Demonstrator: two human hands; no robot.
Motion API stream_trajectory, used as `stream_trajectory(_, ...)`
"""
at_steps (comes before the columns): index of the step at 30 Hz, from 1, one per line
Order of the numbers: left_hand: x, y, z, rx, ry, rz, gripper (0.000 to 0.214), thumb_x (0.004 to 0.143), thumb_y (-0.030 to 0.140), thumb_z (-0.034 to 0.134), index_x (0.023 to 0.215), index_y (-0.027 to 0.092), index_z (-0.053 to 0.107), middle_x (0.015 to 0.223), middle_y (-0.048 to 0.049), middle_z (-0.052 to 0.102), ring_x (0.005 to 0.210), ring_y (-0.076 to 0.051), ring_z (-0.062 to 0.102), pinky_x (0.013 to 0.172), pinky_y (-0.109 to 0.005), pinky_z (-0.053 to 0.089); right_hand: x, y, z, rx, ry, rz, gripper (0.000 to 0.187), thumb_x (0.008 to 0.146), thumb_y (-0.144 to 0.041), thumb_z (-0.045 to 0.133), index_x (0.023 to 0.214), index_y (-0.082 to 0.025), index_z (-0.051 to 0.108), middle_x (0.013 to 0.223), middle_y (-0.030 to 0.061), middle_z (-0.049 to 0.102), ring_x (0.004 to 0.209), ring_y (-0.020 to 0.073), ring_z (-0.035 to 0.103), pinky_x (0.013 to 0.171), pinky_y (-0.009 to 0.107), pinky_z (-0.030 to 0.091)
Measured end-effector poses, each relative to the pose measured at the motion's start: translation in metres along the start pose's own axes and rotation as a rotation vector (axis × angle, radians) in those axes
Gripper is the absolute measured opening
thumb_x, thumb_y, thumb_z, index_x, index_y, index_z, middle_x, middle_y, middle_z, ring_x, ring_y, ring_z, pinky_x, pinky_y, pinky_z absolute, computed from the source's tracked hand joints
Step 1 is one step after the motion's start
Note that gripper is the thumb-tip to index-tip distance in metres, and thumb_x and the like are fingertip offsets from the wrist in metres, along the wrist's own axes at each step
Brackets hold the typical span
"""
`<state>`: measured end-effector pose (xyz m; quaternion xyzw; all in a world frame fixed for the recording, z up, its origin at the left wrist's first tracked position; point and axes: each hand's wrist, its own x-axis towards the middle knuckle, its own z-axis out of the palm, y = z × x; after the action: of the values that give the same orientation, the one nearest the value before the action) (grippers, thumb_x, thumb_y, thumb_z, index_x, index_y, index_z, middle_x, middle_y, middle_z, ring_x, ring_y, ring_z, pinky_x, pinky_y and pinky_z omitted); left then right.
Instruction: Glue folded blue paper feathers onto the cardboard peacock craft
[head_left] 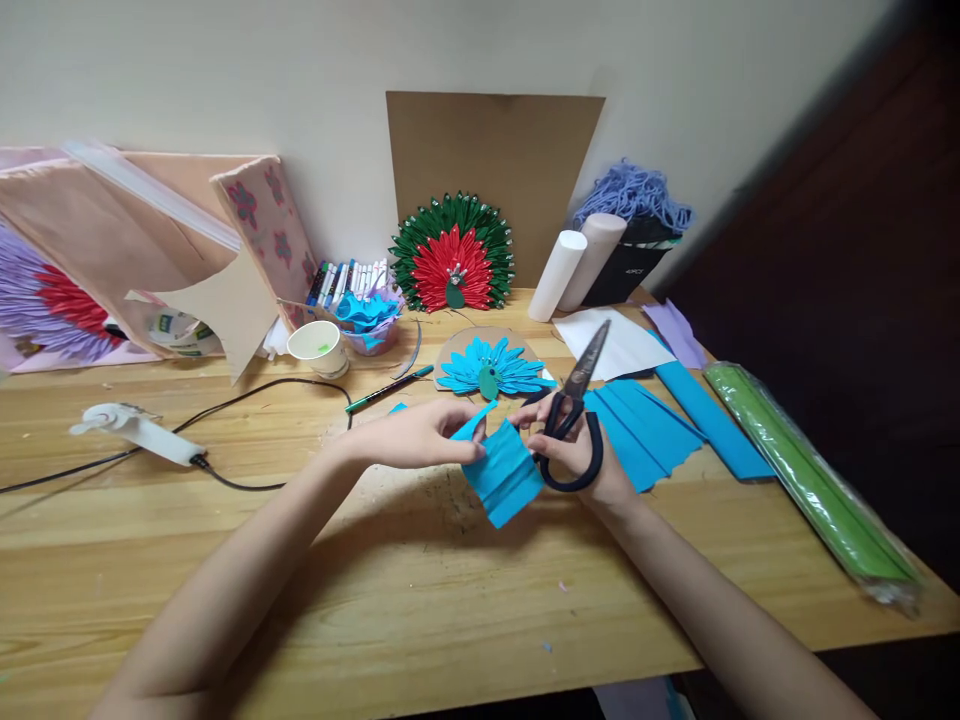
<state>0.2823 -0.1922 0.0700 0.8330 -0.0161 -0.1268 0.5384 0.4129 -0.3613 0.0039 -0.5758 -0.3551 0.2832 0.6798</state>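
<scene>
My left hand pinches a small piece of blue crepe paper between thumb and fingers. A narrow blue strip sticks up beside the thumb; I cannot tell if it belongs to the same piece. Black-handled scissors rest in my right hand, blades pointing up and away from the paper. The right fingertips are at the paper's right edge. Just beyond both hands lies a cardboard round with a blue paper peacock on it. Pleated blue paper lies to the right.
A green pen, a paper cup and a corded white glue gun lie on the left. A red and green peacock leans on cardboard behind. Wrapped green paper lies along the right.
</scene>
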Motion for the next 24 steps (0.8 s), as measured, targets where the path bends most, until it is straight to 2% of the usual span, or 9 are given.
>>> stream_trajectory(3,0.0,-0.001,0.001,0.03,-0.05,-0.039,0.011,0.075,0.027,0.051,0.071,0.016,0.051,0.066,0.0033,0.043,0.061,-0.01,0.039,0.055,-0.021,0.032,-0.002,-0.001,0.003,-0.059,-0.1,0.113,0.034,0.059,-0.033,0.077,0.07,-0.02,0.048,0.076,0.0012,0.063,0.07,0.0157,0.06,0.06,0.027,0.047)
stream_trajectory(5,0.003,-0.004,0.001,0.029,-0.02,-0.057,0.014,0.075,0.03,0.051,0.072,0.016,0.053,0.067,0.0028,0.046,0.062,-0.01,0.041,0.055,-0.022,0.033,-0.003,-0.001,0.006,-0.1,-0.111,0.162,0.033,0.059,-0.034,0.077,0.068,-0.019,0.049,0.074,0.0002,0.06,0.066,0.0144,0.057,0.059,0.027,0.045)
stream_trajectory(8,0.011,-0.012,0.006,-0.013,0.197,-0.113,0.021,0.076,0.036,0.053,0.075,0.016,0.056,0.069,0.0016,0.051,0.063,-0.011,0.045,0.056,-0.022,0.034,-0.002,0.001,0.008,-0.115,0.014,0.155,0.033,0.059,-0.034,0.076,0.068,-0.019,0.048,0.073,-0.0003,0.057,0.069,0.015,0.055,0.064,0.028,0.046)
stream_trajectory(10,0.018,-0.018,0.014,-0.123,0.367,-0.16,0.027,0.073,0.041,0.059,0.077,0.015,0.058,0.072,-0.0001,0.055,0.065,-0.012,0.049,0.056,-0.023,0.037,-0.002,0.005,0.01,-0.097,0.15,0.129,0.033,0.059,-0.035,0.077,0.068,-0.019,0.049,0.072,-0.0006,0.056,0.07,0.0152,0.055,0.067,0.029,0.046)
stream_trajectory(11,0.022,-0.021,0.019,-0.214,0.403,-0.171,0.03,0.07,0.043,0.063,0.078,0.014,0.059,0.073,-0.001,0.058,0.066,-0.013,0.052,0.057,-0.024,0.039,-0.001,0.007,0.011,-0.078,0.215,0.119,0.033,0.059,-0.035,0.077,0.069,-0.019,0.049,0.072,-0.0008,0.055,0.071,0.0151,0.055,0.068,0.029,0.046)
stream_trajectory(14,0.031,-0.028,0.033,-0.52,0.36,-0.138,0.035,0.064,0.041,0.07,0.085,0.015,0.063,0.081,-0.0037,0.066,0.074,-0.016,0.06,0.067,-0.027,0.046,-0.002,0.011,0.014,-0.017,0.355,0.114,0.033,0.059,-0.034,0.078,0.071,-0.018,0.051,0.074,-0.0009,0.056,0.073,0.0149,0.057,0.07,0.029,0.047)
stream_trajectory(16,0.033,-0.032,0.038,-0.592,0.383,-0.157,0.035,0.064,0.041,0.07,0.085,0.015,0.065,0.084,-0.0044,0.069,0.076,-0.016,0.063,0.071,-0.029,0.048,-0.003,0.012,0.015,0.014,0.382,0.142,0.033,0.059,-0.034,0.078,0.072,-0.018,0.052,0.073,-0.0014,0.057,0.07,0.0145,0.058,0.068,0.028,0.048)
stream_trajectory(20,0.034,-0.04,0.036,-0.518,0.477,-0.207,0.035,0.065,0.043,0.069,0.081,0.013,0.067,0.086,-0.0075,0.071,0.075,-0.017,0.065,0.072,-0.03,0.05,-0.004,0.013,0.015,0.062,0.335,0.198,0.034,0.058,-0.035,0.078,0.073,-0.018,0.052,0.065,-0.003,0.058,0.056,0.0136,0.058,0.056,0.027,0.049)
stream_trajectory(24,0.034,-0.045,0.033,-0.461,0.489,-0.211,0.035,0.067,0.042,0.069,0.084,0.011,0.067,0.089,-0.0111,0.071,0.075,-0.018,0.065,0.071,-0.031,0.051,-0.004,0.014,0.014,0.05,0.336,0.203,0.035,0.058,-0.034,0.079,0.074,-0.018,0.052,0.065,-0.0029,0.059,0.055,0.0142,0.06,0.054,0.027,0.051)
